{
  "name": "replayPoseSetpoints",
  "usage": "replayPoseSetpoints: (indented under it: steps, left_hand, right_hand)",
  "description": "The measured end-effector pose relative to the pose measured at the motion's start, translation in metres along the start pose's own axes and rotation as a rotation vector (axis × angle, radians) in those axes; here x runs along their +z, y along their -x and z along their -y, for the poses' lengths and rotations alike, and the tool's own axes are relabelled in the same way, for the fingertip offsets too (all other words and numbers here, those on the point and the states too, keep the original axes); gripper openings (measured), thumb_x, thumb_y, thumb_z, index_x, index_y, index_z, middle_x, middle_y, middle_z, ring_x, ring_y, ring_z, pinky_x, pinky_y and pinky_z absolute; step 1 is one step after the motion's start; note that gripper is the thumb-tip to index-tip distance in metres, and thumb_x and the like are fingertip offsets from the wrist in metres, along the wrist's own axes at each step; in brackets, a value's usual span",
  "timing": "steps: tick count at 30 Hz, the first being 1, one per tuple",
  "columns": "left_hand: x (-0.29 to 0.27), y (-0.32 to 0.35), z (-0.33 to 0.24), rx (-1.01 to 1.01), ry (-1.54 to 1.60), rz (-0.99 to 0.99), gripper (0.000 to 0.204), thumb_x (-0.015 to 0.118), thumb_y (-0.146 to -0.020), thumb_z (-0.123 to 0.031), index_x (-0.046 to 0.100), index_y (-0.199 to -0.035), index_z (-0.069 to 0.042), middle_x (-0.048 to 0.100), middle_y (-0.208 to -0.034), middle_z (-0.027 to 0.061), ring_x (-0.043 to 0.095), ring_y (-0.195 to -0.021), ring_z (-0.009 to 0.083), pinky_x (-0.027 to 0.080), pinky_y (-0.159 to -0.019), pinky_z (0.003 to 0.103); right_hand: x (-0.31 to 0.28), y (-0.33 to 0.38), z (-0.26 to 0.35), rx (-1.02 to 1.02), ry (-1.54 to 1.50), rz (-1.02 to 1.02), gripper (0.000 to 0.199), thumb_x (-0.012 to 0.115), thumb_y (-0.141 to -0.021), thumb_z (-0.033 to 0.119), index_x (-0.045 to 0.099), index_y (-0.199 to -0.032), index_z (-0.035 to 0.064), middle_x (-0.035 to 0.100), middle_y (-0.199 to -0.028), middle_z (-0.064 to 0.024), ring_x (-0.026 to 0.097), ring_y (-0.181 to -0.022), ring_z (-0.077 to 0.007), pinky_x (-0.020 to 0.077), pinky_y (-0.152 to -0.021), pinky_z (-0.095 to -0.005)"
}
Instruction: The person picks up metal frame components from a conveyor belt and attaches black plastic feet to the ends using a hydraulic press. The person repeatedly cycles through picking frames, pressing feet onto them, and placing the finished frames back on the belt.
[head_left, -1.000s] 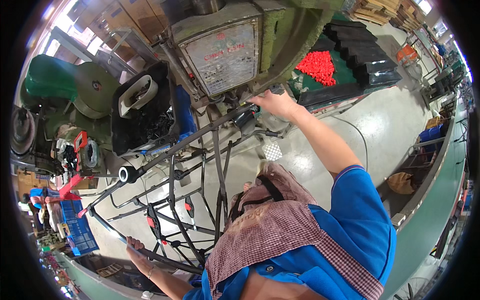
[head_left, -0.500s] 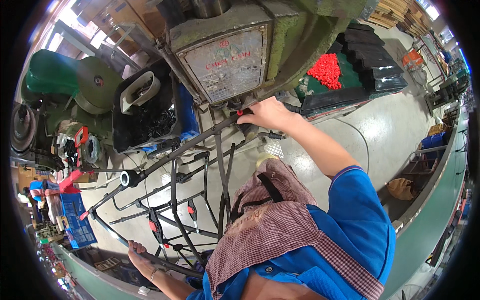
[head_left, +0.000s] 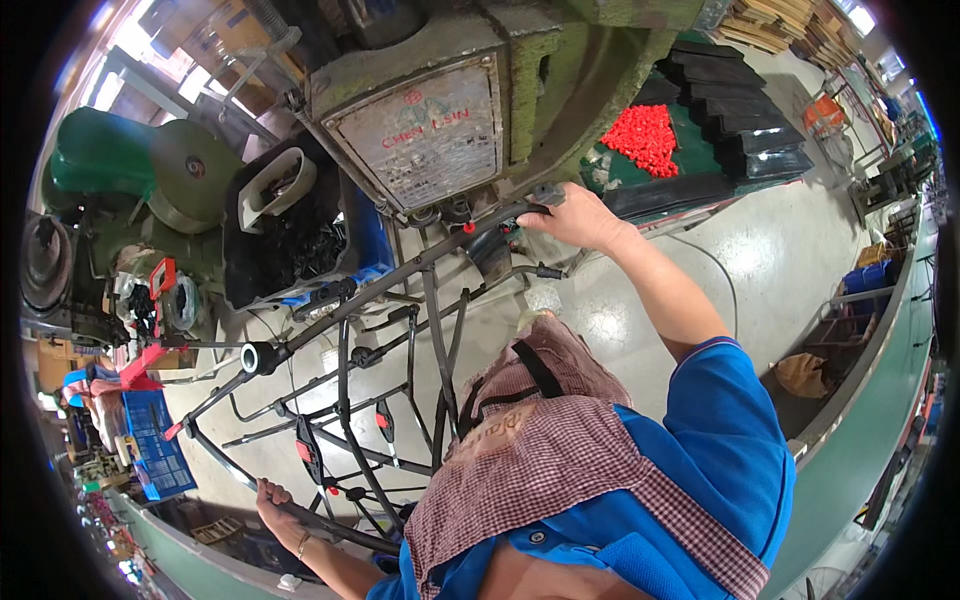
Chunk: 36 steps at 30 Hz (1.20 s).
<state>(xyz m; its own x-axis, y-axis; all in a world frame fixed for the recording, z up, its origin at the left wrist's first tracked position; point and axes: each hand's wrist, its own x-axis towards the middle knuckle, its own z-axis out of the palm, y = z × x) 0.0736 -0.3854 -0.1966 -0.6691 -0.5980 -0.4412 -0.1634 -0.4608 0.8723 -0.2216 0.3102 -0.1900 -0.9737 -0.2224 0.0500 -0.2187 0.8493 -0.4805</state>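
Note:
A large black tubular metal frame [head_left: 345, 375] lies across the space in front of me, its long upper tube passing under a green press machine [head_left: 430, 130]. My right hand [head_left: 578, 216] is closed round the right end of that upper tube, thumb toward me. Left of these fingers, a small red piece [head_left: 469, 228] shows on the tube beneath the press head. At lower left my left hand [head_left: 276, 508] wraps round a bent tube of the same frame. A white-and-black ring [head_left: 258, 357] sits on the upper tube, and black clips with red parts [head_left: 308, 450] are fixed to the thinner tubes.
Behind the frame stands a black bin [head_left: 290, 240] of dark parts, beside a green machine with a round cover [head_left: 190, 165]. Small red pieces [head_left: 642, 140] lie heaped on a green surface at back right, next to stacked black sheets [head_left: 730, 110]. A green-topped bench [head_left: 840, 470] runs along the right.
My right hand has slid to the right along the upper tube, and the small red piece now shows apart from my fingers. My left hand keeps its hold.

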Motion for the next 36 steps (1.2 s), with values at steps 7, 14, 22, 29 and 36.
replayPoseSetpoints:
  steps: [7,14,22,29,36]
  left_hand:
    - [0.015,0.002,-0.005,0.003,-0.035,-0.034,0.022,0.059,-0.097,-0.023,0.048,-0.081,-0.011,0.039,-0.063,-0.0053,0.034,-0.047,0.0052,0.03,-0.043,0.021]
    - [0.013,-0.008,-0.009,0.006,-0.076,-0.026,0.024,0.054,-0.099,-0.026,0.047,-0.081,-0.013,0.037,-0.061,-0.0057,0.033,-0.046,0.0057,0.029,-0.043,0.022]
    - [-0.007,-0.014,-0.008,-0.005,-0.062,0.015,0.023,0.053,-0.1,-0.025,0.046,-0.081,-0.014,0.035,-0.061,-0.0062,0.033,-0.047,0.0056,0.03,-0.043,0.023]
    - [0.001,-0.013,-0.01,0.006,0.028,0.013,0.018,0.059,-0.097,-0.023,0.051,-0.085,-0.012,0.036,-0.061,-0.0072,0.033,-0.046,0.0045,0.03,-0.042,0.022]
    - [0.005,0.004,-0.01,0.049,0.039,-0.138,0.019,0.061,-0.092,-0.017,0.049,-0.077,-0.013,0.039,-0.06,-0.0057,0.033,-0.044,0.0058,0.028,-0.041,0.023]
  right_hand:
    - [0.002,0.003,0.002,0.044,0.014,-0.009,0.051,0.062,-0.087,0.051,0.068,-0.086,-0.0002,0.067,-0.087,-0.0213,0.064,-0.091,-0.0391,0.0506,-0.081,-0.0461]
    - [0.0,0.006,0.009,0.084,0.038,-0.007,0.053,0.064,-0.085,0.052,0.068,-0.084,-0.0012,0.067,-0.086,-0.0217,0.064,-0.091,-0.0396,0.0507,-0.08,-0.0454]
    - [-0.009,0.036,0.074,-0.245,0.144,-0.34,0.027,0.076,-0.074,0.028,0.064,-0.086,0.0064,0.064,-0.08,-0.0122,0.063,-0.077,-0.0327,0.0513,-0.066,-0.0438]
    - [0.178,0.032,0.103,0.0,-0.825,0.758,0.042,0.068,-0.086,0.045,0.066,-0.094,0.0036,0.067,-0.074,-0.0121,0.066,-0.067,-0.0222,0.0527,-0.065,-0.0365]
    - [0.17,0.009,0.132,0.038,-0.892,0.937,0.027,0.072,-0.088,0.026,0.064,-0.098,0.0021,0.06,-0.074,-0.0025,0.059,-0.053,-0.0118,0.0506,-0.05,-0.0295]
